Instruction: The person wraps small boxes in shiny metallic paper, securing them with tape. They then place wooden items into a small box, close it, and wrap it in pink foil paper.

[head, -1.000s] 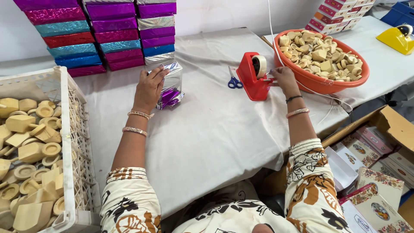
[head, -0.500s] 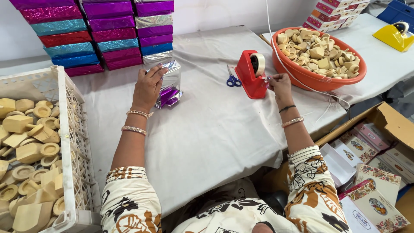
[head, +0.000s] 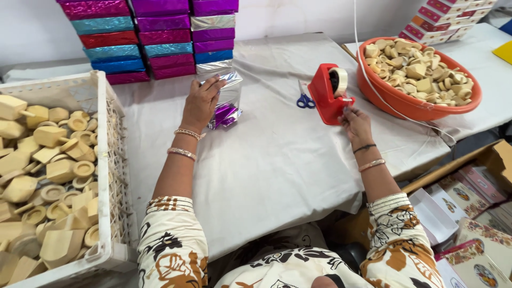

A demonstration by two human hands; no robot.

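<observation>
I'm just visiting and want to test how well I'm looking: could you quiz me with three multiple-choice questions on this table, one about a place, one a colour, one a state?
1. Where do the blue-handled scissors lie?
A. left of the red tape dispenser
B. in the orange basin
C. in the white crate

2. What colour is the tape dispenser?
A. green
B. red
C. black

3. What is the left hand doing?
A. resting flat on the cloth
B. holding scissors
C. pressing on a foil-wrapped box

Answers: 1 A, they lie beside it on the cloth; 2 B, its body is red; 3 C, fingers lie on the silver foil.
</observation>
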